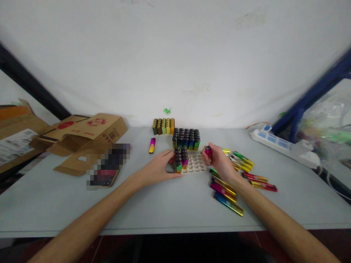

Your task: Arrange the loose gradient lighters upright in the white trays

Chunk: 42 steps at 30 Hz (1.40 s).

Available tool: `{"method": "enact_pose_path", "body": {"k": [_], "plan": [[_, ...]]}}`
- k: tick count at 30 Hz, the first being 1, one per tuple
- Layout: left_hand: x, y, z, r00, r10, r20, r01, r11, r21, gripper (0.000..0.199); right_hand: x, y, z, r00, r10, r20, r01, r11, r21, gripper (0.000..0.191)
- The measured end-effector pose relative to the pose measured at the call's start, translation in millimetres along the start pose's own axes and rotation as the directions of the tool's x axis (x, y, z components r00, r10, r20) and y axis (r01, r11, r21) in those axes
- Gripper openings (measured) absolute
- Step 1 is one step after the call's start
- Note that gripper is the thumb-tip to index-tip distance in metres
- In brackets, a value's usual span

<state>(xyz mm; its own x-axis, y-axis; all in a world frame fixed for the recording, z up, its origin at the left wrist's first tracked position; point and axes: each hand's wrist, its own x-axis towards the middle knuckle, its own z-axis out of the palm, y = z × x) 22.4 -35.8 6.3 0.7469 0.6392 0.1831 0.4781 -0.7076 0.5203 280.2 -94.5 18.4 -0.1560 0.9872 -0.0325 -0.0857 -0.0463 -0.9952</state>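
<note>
Left hand [157, 168] curved open at white tray's [196, 168] nine o'clock, presumably steadying standing lighters [178, 165]; right hand [219, 160] grips pink lighter [208, 150], two o'clock.

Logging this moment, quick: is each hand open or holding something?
Left hand: open, thumb and fingers parted at the left end of the tray.
Right hand: closed, holding a pink lighter.

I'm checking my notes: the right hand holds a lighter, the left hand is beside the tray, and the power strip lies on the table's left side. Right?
The side is wrong: the head view shows the power strip on the right. The right hand does hold a lighter; the left hand is beside the tray.
</note>
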Motion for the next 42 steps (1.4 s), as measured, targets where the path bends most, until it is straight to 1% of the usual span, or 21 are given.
{"method": "enact_pose_path", "body": {"k": [3,6,12,19,23,27,37,40,42], "plan": [[-0.1,0.4,-0.1,1.0,-0.006,0.0,0.006,1.0,-0.001,0.048,1.5,-2.8,4.2,0.999,-0.007,-0.038,0.012,0.991,0.13,0.049],[0.0,0.5,-0.2,1.0,-0.009,-0.006,0.009,1.0,-0.015,0.046,0.8,-2.6,6.3,0.998,0.023,-0.051,-0.013,0.985,0.172,0.044],[-0.1,2.1,-0.4,1.0,-0.006,-0.018,0.005,1.0,-0.016,0.046,-0.3,4.9,4.4,0.997,0.074,0.028,-0.078,0.971,0.226,0.042],[0.1,1.8,-0.6,1.0,-0.002,-0.002,0.002,1.0,0.002,0.048,-0.9,5.3,7.5,0.995,0.095,0.035,-0.101,0.962,0.254,0.042],[0.3,1.2,-1.1,1.0,0.004,-0.001,-0.004,1.0,0.007,0.049,-1.5,-1.1,8.9,0.994,0.096,0.051,-0.106,0.956,0.272,0.047],[-0.1,1.6,-1.0,1.0,0.012,-0.007,-0.012,1.0,-0.004,0.048,-1.9,-3.4,8.7,0.996,0.085,0.04,-0.093,0.958,0.271,0.051],[-0.5,1.5,-0.5,1.0,-0.004,0.003,0.004,1.0,-0.017,0.046,-1.7,-0.8,5.8,0.995,0.099,0.008,-0.098,0.963,0.252,0.037],[-0.5,1.5,-0.4,1.0,-0.002,0.003,0.002,1.0,-0.005,0.045,-1.9,0.0,6.0,0.994,0.104,0.019,-0.105,0.96,0.261,0.041],[-0.5,1.2,-0.2,1.0,0.007,-0.001,-0.007,1.0,0.001,0.046,-1.9,0.0,5.8,0.995,0.101,0.006,-0.099,0.963,0.251,0.046]]}}
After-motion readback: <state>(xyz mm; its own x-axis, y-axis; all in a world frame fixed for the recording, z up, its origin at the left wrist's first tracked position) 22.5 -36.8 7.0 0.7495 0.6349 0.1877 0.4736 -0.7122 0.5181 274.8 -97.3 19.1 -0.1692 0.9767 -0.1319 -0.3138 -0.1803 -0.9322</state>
